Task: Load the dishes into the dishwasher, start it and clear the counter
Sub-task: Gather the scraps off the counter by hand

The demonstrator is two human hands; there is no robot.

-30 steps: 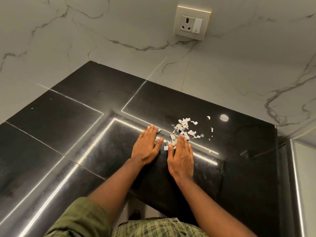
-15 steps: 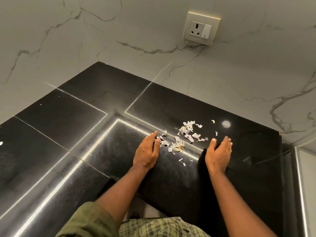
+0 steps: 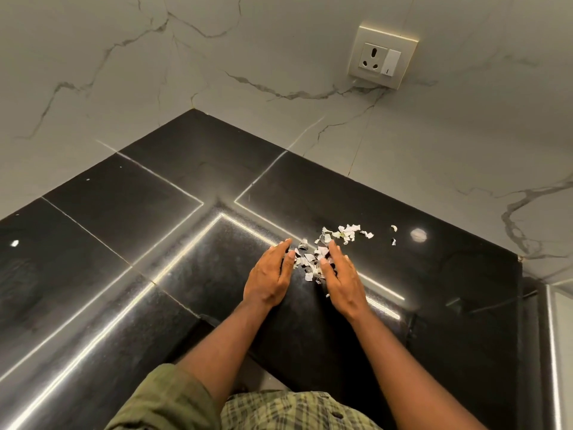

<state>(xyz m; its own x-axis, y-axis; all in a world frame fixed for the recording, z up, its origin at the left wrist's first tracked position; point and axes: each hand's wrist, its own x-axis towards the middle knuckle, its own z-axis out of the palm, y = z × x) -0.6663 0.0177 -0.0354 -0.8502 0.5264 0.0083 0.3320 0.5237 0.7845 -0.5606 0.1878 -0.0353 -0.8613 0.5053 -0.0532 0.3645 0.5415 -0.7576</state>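
Several small white scraps lie in a loose heap on the glossy black counter. My left hand rests edge-down on the counter at the heap's left side, fingers straight and together. My right hand lies flat at the heap's right side, fingers extended and touching some scraps. Both hands cup the heap between them and hold nothing. More scraps are strewn beyond my fingertips, and two stray bits lie further right. No dishes or dishwasher are in view.
The counter runs into a corner of white marble wall. A wall socket with a switch sits above the counter at the right. A steel edge borders the counter's right end. My green sleeve and checked clothing show at the bottom.
My right hand swept left from out at the right, back against the scraps, pushing them toward my left hand. The heap between my hands is tighter.
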